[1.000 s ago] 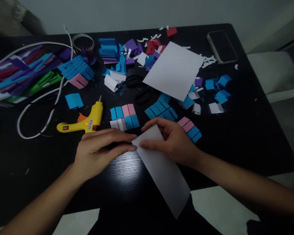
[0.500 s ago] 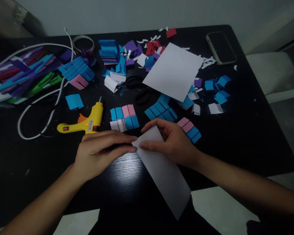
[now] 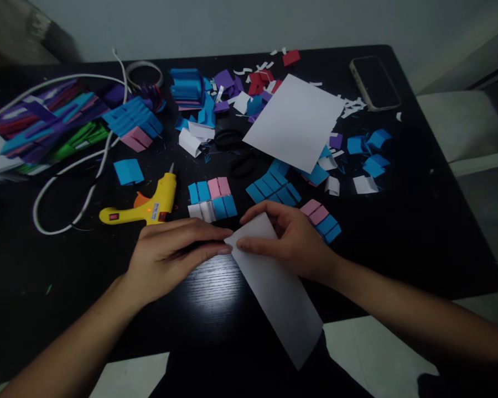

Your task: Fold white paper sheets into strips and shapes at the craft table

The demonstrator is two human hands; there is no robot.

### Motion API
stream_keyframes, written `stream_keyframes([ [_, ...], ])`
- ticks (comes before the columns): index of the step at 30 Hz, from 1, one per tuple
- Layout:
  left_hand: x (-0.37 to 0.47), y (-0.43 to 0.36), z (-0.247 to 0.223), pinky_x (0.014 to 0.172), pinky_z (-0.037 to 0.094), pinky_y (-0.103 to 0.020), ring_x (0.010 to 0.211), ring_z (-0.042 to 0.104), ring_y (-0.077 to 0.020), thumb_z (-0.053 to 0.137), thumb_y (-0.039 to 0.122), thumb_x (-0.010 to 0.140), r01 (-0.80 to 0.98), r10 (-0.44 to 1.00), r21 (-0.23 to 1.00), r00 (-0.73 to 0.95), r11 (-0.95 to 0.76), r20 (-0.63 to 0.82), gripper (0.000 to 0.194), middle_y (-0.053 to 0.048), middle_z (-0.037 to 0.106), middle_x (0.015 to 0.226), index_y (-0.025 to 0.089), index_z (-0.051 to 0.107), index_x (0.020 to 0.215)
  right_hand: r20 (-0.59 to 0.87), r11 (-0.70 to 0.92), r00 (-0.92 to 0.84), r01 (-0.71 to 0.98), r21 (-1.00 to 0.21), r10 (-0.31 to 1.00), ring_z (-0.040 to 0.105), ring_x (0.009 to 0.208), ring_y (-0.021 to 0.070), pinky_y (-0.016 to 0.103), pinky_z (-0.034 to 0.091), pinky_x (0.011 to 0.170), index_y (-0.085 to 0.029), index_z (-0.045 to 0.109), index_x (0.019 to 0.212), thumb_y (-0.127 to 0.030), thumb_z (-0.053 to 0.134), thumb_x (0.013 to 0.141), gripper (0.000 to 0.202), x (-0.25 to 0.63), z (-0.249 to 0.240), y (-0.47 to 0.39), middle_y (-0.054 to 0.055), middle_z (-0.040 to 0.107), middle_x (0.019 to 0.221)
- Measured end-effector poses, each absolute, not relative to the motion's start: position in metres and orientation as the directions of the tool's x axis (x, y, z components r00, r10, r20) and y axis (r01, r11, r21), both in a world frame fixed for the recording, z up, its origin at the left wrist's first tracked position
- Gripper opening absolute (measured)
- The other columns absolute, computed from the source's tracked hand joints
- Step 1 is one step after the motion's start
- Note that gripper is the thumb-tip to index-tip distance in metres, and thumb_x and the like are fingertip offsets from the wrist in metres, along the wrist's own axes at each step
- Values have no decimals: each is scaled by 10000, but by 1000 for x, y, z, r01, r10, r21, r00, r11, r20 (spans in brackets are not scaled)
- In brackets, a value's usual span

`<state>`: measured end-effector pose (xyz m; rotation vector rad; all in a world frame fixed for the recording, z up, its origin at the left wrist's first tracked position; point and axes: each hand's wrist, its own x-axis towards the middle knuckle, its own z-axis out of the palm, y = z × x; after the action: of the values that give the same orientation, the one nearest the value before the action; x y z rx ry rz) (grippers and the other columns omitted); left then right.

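Note:
A long white strip of paper (image 3: 280,298) slants from between my hands down past the table's front edge. My right hand (image 3: 294,240) grips its upper end, thumb on top and fingers behind. At the strip's upper left corner, my left hand (image 3: 172,257) pinches the edge between thumb and fingertips. Just beyond the left hand lies a yellow glue gun (image 3: 149,204) with a small orange light on. Folded paper pieces in blue, pink and white (image 3: 211,198) sit in a block above the hands. Another pink and blue block (image 3: 321,220) rests beside the right hand.
A square white sheet (image 3: 294,121) covers part of the paper scraps and black-handled scissors (image 3: 243,163). A phone (image 3: 374,83) lies at the back right. On the left are a white cable (image 3: 35,213), a tape roll (image 3: 161,74) and stacks of coloured paper (image 3: 45,124).
Both hands keep almost the same hold on the paper strip. The view has shifted very slightly, and the strip's lower end has moved a little up and left.

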<state>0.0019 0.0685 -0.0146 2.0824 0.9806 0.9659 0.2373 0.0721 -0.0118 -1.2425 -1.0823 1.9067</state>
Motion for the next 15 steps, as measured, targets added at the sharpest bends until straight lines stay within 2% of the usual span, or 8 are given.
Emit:
stream_keyframes([
  [15,2,67,-14,714,611,-204,782,765,-125,811,176,870,349,818,783,473,-514,326,219,-2,807,922,209,784,1085,-433,-482,-375,-45,-875,820,676,744,131,234,539,613,-221,712,959,-230,926,698,337,237,-13,72,-31,715,854],
])
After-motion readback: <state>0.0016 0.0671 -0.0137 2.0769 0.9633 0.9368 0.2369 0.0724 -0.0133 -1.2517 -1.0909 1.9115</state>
